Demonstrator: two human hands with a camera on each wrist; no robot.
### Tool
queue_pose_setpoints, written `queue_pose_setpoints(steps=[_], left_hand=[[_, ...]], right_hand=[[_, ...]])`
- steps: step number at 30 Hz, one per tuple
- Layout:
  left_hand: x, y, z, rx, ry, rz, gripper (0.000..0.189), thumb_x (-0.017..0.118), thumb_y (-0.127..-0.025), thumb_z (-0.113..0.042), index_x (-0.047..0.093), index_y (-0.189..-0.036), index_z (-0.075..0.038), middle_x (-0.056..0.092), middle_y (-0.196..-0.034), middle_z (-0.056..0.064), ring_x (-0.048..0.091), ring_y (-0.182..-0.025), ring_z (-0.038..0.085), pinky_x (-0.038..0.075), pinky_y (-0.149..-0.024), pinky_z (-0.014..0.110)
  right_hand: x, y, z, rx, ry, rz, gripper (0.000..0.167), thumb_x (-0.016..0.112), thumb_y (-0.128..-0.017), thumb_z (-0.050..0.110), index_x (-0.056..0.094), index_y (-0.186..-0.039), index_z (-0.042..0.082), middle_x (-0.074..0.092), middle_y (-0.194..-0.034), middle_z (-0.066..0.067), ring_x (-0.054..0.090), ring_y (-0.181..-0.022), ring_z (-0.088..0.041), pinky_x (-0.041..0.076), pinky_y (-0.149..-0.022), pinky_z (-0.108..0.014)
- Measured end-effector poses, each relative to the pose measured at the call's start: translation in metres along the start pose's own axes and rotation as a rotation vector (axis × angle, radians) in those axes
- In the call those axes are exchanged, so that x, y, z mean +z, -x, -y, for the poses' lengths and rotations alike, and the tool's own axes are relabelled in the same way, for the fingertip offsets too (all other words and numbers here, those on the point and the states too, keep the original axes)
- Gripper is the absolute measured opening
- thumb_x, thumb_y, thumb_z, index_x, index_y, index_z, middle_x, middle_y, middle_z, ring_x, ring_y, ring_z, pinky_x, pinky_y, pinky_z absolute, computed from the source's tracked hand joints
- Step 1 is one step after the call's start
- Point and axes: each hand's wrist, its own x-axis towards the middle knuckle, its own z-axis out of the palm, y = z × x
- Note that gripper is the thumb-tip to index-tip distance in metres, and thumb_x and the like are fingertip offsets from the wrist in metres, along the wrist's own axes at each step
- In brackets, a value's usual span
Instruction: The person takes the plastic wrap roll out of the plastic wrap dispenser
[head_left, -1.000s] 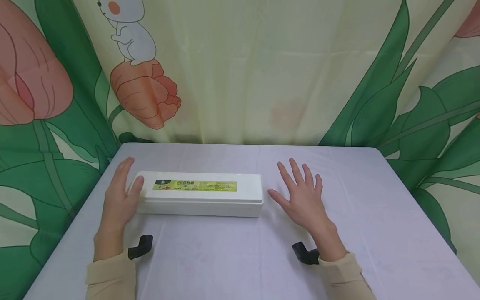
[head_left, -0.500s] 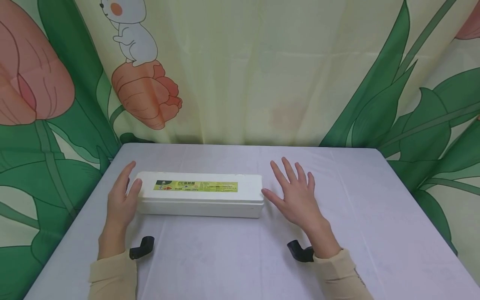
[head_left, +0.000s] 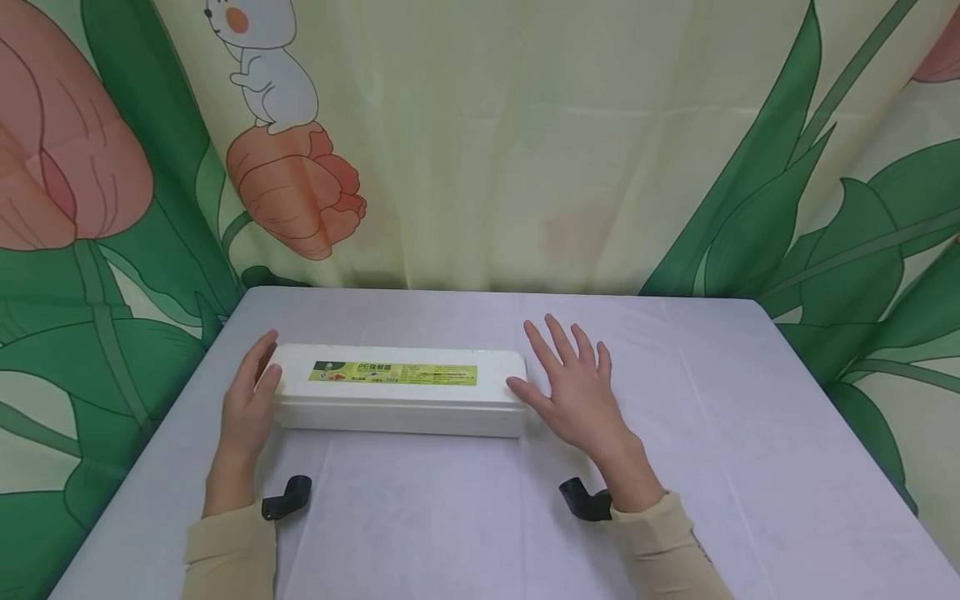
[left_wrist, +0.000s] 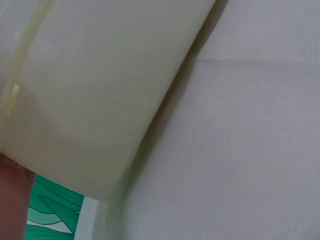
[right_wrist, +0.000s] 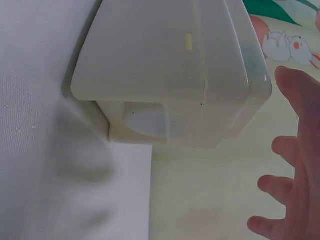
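Observation:
A long white cling film box [head_left: 405, 417] with a yellow-green label on its lid lies on the table in the head view. My left hand [head_left: 246, 408] is at its left end, thumb by the front corner and fingers reaching along the side; whether it touches is hard to tell. Near the other end, my right hand [head_left: 581, 408] has its fingers spread, the thumb tip beside the lid's corner. The right wrist view shows a gap between those fingers and the box end [right_wrist: 165, 75], which has a recess. Only a sliver of left hand [left_wrist: 12, 200] appears in the left wrist view.
A white cloth [head_left: 420, 517] covers the table. Behind it hangs a curtain [head_left: 480, 167] printed with tulips, leaves and a rabbit. Black angled pieces [head_left: 288, 497] sit at both wrists, beside the beige sleeves [head_left: 228, 554].
My right hand has moved left, up to the right end of the box, still spread. My left hand has shifted slightly right, closer to the left end. The box has stayed in place.

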Motion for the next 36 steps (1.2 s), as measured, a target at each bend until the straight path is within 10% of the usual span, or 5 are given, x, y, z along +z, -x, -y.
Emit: queue_pose_setpoints(steps=[9, 36], left_hand=[[0.0, 0.0, 0.013, 0.018, 0.154, 0.031, 0.056, 0.042, -0.105, -0.024, 0.033, -0.158, -0.01, 0.033, -0.161, 0.011, 0.029, -0.146, 0.01, 0.021, -0.116, 0.022], [-0.003, 0.008, 0.026, -0.024, 0.178, 0.136, 0.071, 0.055, -0.1, -0.024, 0.022, -0.162, -0.013, 0.023, -0.166, 0.005, 0.021, -0.15, 0.007, 0.02, -0.117, 0.021]], right_hand=[[0.006, -0.005, 0.012, -0.034, 0.001, 0.018, 0.078, 0.059, -0.096, 0.056, 0.031, -0.16, 0.021, 0.025, -0.165, -0.01, 0.018, -0.148, -0.044, 0.013, -0.114, -0.069], [0.021, -0.011, 0.035, -0.115, 0.038, 0.146, 0.087, 0.062, -0.09, 0.066, 0.033, -0.16, 0.023, 0.029, -0.163, -0.009, 0.023, -0.147, -0.043, 0.029, -0.111, -0.062]])
